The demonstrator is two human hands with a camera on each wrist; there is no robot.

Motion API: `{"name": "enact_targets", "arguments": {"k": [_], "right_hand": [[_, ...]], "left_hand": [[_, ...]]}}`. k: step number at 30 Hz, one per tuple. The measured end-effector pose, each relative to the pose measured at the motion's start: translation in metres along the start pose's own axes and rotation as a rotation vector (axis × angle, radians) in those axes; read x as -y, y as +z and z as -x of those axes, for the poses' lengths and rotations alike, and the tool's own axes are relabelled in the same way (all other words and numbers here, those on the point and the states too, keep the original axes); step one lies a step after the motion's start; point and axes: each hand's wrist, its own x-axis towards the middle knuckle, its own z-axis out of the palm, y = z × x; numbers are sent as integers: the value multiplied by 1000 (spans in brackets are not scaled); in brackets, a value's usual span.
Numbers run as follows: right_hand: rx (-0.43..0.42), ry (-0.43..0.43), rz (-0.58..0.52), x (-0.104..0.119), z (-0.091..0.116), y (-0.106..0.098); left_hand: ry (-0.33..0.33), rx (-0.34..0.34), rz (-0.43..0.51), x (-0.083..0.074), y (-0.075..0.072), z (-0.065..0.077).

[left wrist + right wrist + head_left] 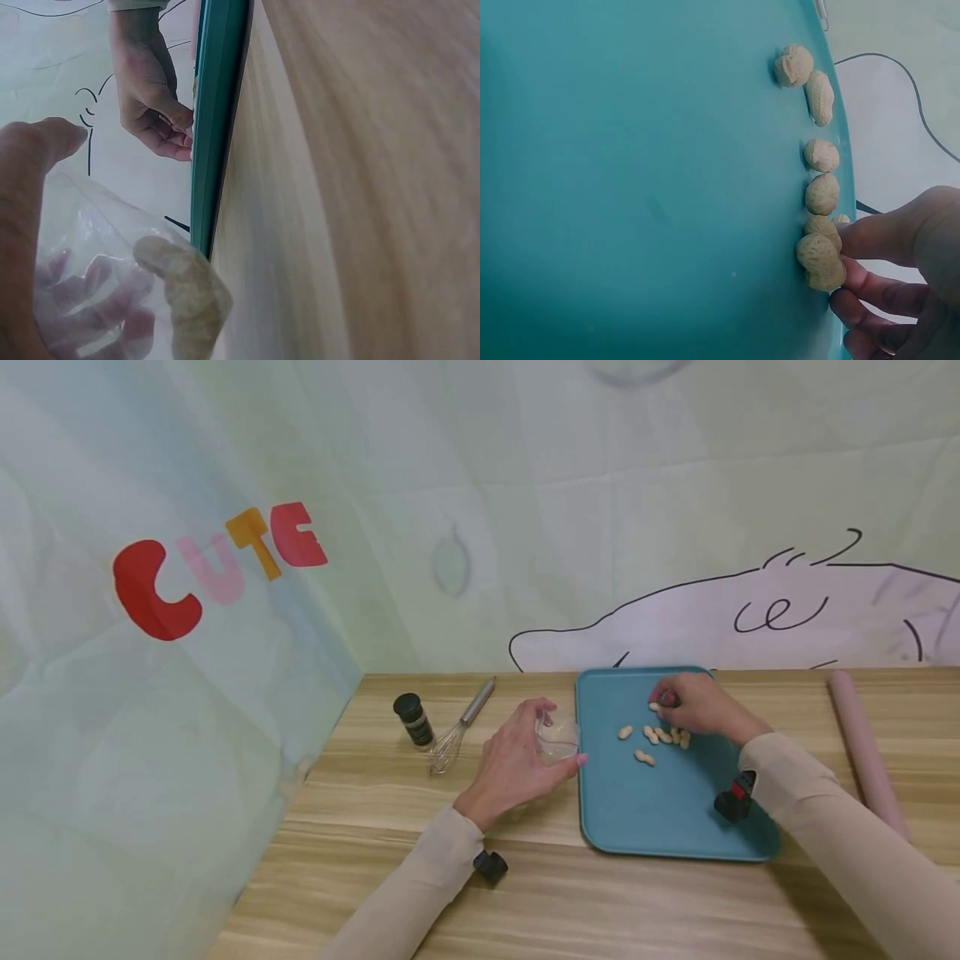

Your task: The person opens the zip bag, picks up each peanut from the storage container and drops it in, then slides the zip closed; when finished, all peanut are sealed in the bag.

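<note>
My left hand [517, 760] grips a small see-through plastic container [557, 739], thumb and fingers spread around its sides, at the left edge of the blue tray [660, 818]. Through its wall in the left wrist view a pale peanut [196, 292] shows. Over the far part of the tray, my right hand [697, 703] pinches a peanut [655, 707] between thumb and fingertips. Several unshelled peanuts [644, 758] lie loose on the tray below that hand. In the right wrist view its fingers are partly hidden behind peanuts [821, 261].
Left of the tray, a metal whisk [457, 731] lies on the wooden table [360, 860] beside a black-capped spice jar [415, 721]. A pink rolling pin [866, 747] lies to the right. Behind the table hangs a printed cloth backdrop [487, 510].
</note>
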Motion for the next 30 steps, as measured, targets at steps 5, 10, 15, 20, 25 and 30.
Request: {"name": "enact_targets", "arguments": {"k": [5, 10, 15, 20, 25, 30], "right_hand": [[-16, -3, -6, -1, 0, 1], [-48, -4, -9, 2, 0, 2], [-86, -29, 2, 18, 0, -1], [-114, -68, -8, 41, 2, -5], [-120, -112, -41, 68, 4, -7], [-99, -135, -80, 92, 8, -10]], "left_hand": [[2, -4, 1, 0, 0, 0], [11, -3, -1, 0, 0, 0], [6, -2, 1, 0, -1, -1], [7, -7, 5, 0, -2, -2], [20, -16, 2, 1, -2, -2], [29, -17, 7, 2, -2, -2]]}}
